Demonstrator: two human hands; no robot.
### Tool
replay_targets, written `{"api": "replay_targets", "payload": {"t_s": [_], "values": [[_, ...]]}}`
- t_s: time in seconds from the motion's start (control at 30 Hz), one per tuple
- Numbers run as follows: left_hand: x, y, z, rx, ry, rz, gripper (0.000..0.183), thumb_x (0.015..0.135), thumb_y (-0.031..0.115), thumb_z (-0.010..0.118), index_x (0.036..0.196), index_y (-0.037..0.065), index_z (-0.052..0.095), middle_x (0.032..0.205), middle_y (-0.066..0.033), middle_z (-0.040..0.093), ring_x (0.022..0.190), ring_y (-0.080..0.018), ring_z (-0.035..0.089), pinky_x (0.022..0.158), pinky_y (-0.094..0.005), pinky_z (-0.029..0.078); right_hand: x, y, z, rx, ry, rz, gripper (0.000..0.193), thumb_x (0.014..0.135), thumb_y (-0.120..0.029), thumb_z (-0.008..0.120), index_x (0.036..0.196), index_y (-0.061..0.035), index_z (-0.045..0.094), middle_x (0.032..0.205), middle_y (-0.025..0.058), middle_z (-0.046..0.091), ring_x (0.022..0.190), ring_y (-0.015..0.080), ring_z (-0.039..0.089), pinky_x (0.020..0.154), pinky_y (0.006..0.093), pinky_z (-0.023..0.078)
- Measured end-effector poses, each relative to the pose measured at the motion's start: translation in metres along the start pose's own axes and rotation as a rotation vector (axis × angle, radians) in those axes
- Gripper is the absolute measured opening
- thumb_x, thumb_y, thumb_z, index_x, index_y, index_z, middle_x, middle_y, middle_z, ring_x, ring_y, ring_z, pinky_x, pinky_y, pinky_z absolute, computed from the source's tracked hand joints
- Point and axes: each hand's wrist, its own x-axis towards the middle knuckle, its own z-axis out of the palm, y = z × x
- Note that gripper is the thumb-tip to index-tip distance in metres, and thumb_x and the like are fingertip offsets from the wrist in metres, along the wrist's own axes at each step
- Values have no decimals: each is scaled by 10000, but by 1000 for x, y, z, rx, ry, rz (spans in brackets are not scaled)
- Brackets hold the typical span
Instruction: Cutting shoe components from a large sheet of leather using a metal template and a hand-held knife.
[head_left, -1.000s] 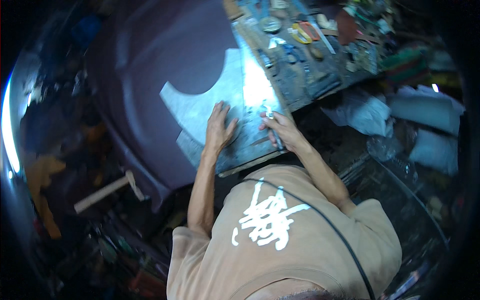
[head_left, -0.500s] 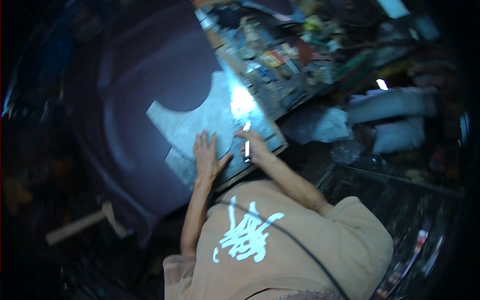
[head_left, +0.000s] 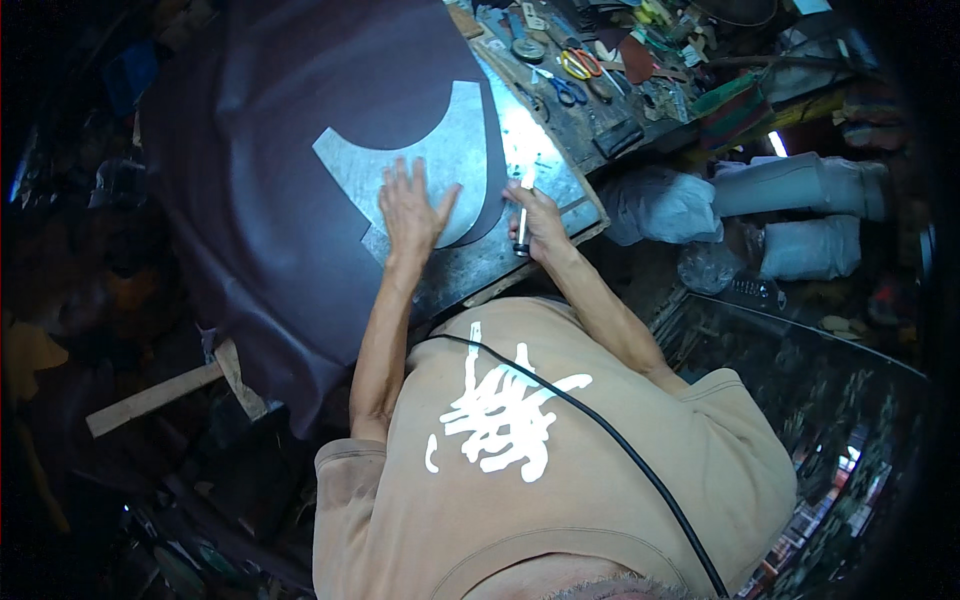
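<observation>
Lying flat with its fingers spread wide, the left hand presses on the lower part of a grey pattern piece, its thumb pointing out toward the right. The pattern piece, with a deep rounded notch in its upper side, lies on a large dark brown sheet, and a narrow strip of that sheet shows along the piece's right edge. The right hand is closed around a slim tool, its dark end pointing down toward the person; glare hides the detail at the upper end. That hand is over the shiny surface of the bench, just to the right of the brown sheet and apart from the pattern piece. Toward the left, the sheet falls in soft folds beside a wooden bar. On the cluttered part at the upper right are orange-handled scissors, blue-handled scissors and a reddish-brown scrap. Farther right, a pale plastic bag sits near wrapped rolls.
</observation>
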Motion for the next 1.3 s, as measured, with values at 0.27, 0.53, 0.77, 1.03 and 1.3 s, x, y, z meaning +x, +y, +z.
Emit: {"api": "replay_targets", "payload": {"t_s": [0.27, 0.53, 0.77, 1.03, 1.3], "values": [[-27, -84, 8, -1091, 285, -729, 744, 886, 296, 655, 1440, -40, 290, 1459, -307, 314, 1367, -409, 315, 1097, -491, 307, 21, 12, 5, 196, 99, 154, 258, 846, -232, 698, 974, -69, 545, 754, 31, 556, 453, 104, 504, 371, 272, 438], [-6, -101, -5, -1548, 226, -1019, 555, 886, 144, 648, 1331, -96, 420, 1240, -189, 570, 1047, -258, 599, 953, -370, 453, 37, 8, -2, -208, -62, 145, 244, 857, -279, 702, 891, -78, 568, 711, -11, 536, 432, 66, 496, 343, 206, 387], [-18, -172, -25, -1462, 317, -887, 338, 894, 76, 621, 1202, -47, 557, 1099, -138, 646, 999, -208, 617, 921, -322, 468, 20, 7, 3, -349, -10, 28, 253, 863, -251, 689, 951, -57, 552, 716, -3, 527, 419, 74, 469, 351, 227, 393], [-119, -251, -65, -1371, 629, -1048, 384, 901, 57, 614, 1259, -26, 501, 1201, -152, 585, 1075, -285, 597, 894, -433, 517, 14, 16, 12, -161, -25, 114, 191, 852, -125, 666, 948, -42, 523, 661, 15, 528, 418, 94, 480, 359, 254, 422], [-126, -246, -56, -1203, 656, -1116, 533, 897, 62, 611, 1376, -26, 394, 1259, -162, 557, 1109, -265, 572, 907, -398, 488, -7, 8, -48, -242, -19, 97, 134, 848, -127, 658, 839, -41, 554, 627, 0, 531, 436, 85, 503, 363, 247, 427]]}}
